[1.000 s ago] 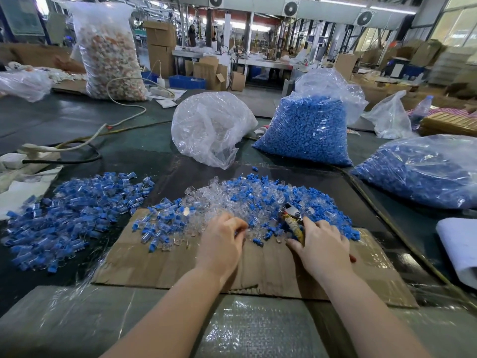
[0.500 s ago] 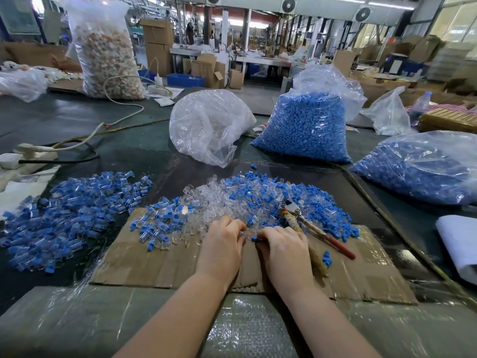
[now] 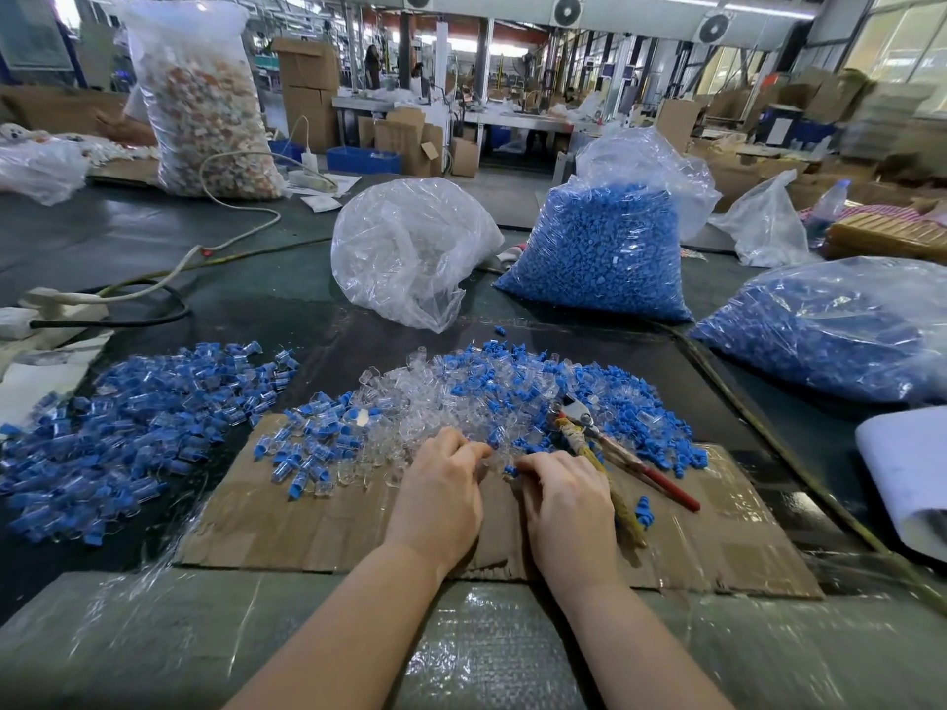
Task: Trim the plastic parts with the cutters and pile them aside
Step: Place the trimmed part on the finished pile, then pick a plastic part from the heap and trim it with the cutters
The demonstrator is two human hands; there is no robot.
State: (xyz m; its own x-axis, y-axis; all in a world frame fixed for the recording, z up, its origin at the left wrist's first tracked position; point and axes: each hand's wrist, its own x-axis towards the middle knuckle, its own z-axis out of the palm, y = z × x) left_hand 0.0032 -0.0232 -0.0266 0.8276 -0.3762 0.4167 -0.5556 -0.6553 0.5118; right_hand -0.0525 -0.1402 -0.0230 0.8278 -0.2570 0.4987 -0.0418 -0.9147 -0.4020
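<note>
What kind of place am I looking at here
Most likely a factory floor or packing workshop: big clear plastic sacks of small blue plastic parts, stacked brown cardboard cartons behind, and round wall-mounted ventilation fans above rows of worktables.

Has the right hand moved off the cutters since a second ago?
Yes. The right hand has shifted left, off the cutters lying on the cardboard, and now meets the left hand at the parts pile.

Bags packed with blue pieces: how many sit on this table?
2. One bag of blue pieces stands upright behind the loose pile; another bag lies at the right edge, partly cut off. More may sit out of view.
</note>
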